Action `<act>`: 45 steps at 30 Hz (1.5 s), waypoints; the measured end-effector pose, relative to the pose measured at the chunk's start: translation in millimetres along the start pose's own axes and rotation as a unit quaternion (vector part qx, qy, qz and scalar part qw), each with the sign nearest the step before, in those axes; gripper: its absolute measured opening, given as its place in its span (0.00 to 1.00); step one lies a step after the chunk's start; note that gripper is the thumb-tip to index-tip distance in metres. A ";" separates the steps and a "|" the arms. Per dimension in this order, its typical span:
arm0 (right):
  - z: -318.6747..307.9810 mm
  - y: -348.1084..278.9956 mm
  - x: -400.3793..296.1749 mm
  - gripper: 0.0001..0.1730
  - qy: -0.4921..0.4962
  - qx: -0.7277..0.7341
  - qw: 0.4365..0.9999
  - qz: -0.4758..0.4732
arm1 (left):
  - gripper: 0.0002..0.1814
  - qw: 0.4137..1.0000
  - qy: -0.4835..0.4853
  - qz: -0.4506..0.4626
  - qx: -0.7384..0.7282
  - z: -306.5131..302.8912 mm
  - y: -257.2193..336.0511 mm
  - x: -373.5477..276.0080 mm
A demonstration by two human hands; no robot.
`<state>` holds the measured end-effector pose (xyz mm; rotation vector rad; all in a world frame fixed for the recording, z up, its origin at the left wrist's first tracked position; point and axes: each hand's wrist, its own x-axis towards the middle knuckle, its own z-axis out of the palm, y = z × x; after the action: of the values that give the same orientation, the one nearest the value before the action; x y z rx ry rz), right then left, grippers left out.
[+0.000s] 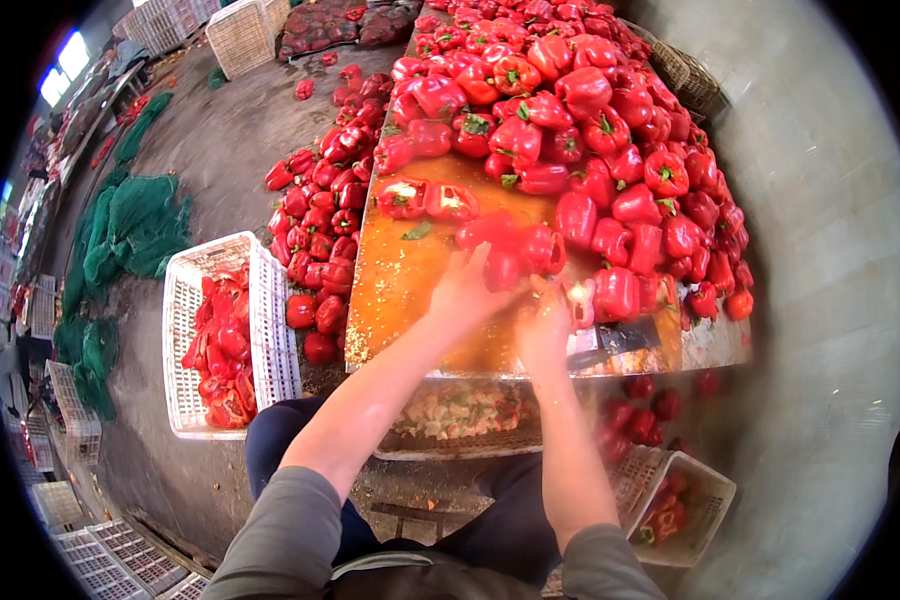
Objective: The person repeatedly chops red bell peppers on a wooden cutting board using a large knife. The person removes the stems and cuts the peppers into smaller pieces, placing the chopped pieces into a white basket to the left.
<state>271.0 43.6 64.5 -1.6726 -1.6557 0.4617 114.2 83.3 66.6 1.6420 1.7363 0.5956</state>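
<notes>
My left hand (pixel 465 289) reaches over the orange-brown tabletop (pixel 397 300), thumb and fingers around a blurred red bell pepper (pixel 502 270). Close beside it is my right hand (pixel 546 322), with its fingers curled near the same peppers; whether it grips anything is unclear. Just right of that hand stands a cut pepper piece (pixel 580 300) with pale flesh showing. Two opened pepper halves (pixel 427 199) lie cut side up farther back, a green leaf scrap (pixel 418 231) near them. At the front edge, right of my right hand, lies a dark flat object (pixel 630 336), partly covered.
A large heap of red bell peppers (pixel 540 97) covers the table's far and right parts. More peppers (pixel 322 225) lie on the floor at left, beside a white plastic crate (pixel 274 337) of cut peppers. Under the front edge sits a container of trimmings (pixel 457 412). Green netting (pixel 139 225) lies left.
</notes>
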 end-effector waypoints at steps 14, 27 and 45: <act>22.9 -27.0 -35.3 0.31 -0.102 -0.090 0.987 -0.088 | 0.35 0.836 -0.051 -0.088 -0.539 -21.4 -67.9 -22.7; 42.7 3.6 -47.0 0.24 -0.093 -0.011 0.977 -0.193 | 0.34 0.730 -0.163 -0.118 -0.653 -63.8 -100.6 -37.4; -12.3 -30.5 -17.0 0.24 -0.212 0.468 0.841 0.170 | 0.37 0.877 -0.201 0.012 -0.436 -86.6 -63.6 -51.6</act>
<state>256.3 21.5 90.2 -1.1095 -1.0510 1.6163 6.9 35.6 87.1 1.0256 0.9114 0.8195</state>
